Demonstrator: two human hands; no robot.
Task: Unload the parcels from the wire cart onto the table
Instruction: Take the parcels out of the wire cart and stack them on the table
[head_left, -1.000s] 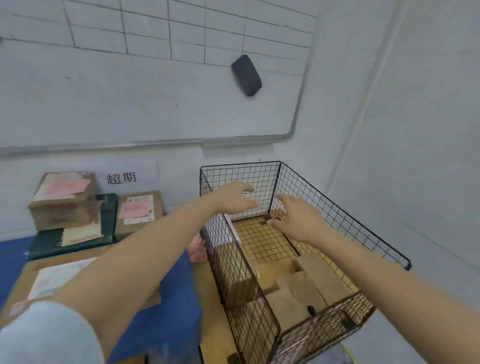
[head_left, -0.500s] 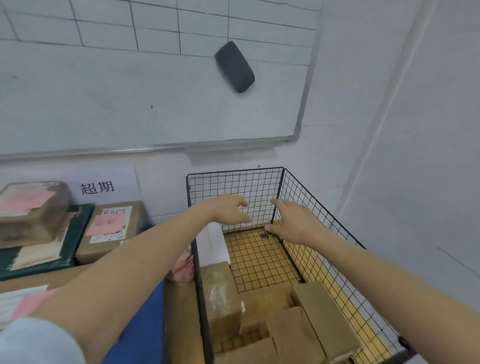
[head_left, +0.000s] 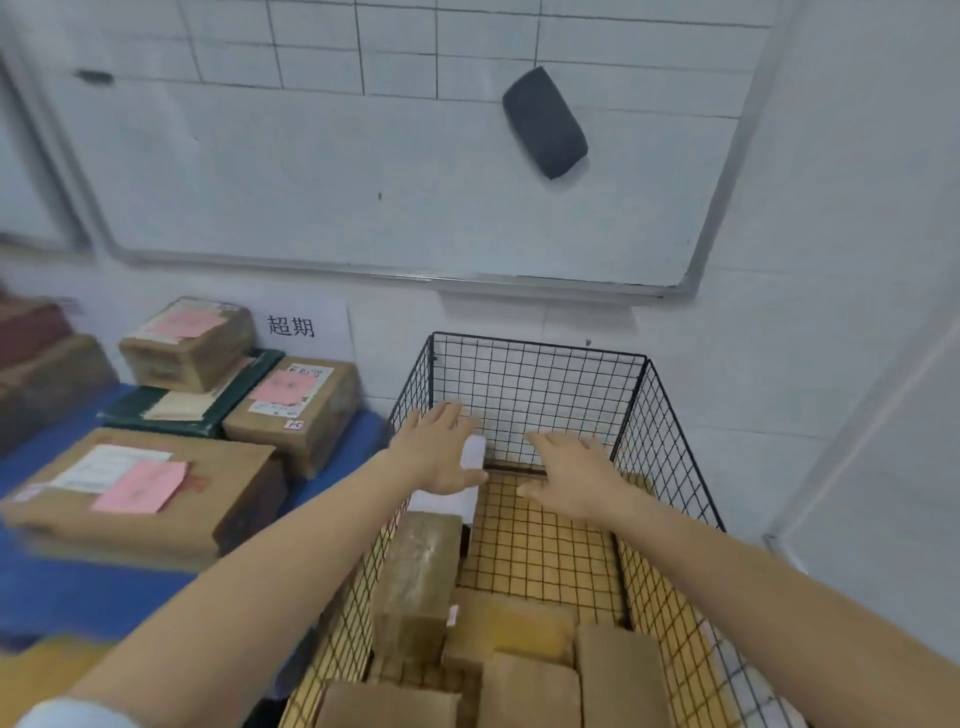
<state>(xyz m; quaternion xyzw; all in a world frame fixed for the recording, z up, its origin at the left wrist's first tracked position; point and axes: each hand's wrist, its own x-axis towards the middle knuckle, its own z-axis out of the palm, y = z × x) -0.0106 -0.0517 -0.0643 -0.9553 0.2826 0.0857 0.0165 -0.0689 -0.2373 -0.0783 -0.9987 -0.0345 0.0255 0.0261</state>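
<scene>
Inside the wire cart, brown cardboard parcels crowd its near end and a white parcel lies in its far left corner. Both hands reach toward that corner, spread open and gripping nothing: the left hand over the white parcel, the right hand above the cart's bare floor, probably to flank that parcel and lift it. Left of the cart, the blue worktop carries labelled boxes.

Your left hand now dips lower into the wire cart, fingers spreading over a white parcel; your right hand sinks alongside it, palm down, nearer the floor.
</scene>
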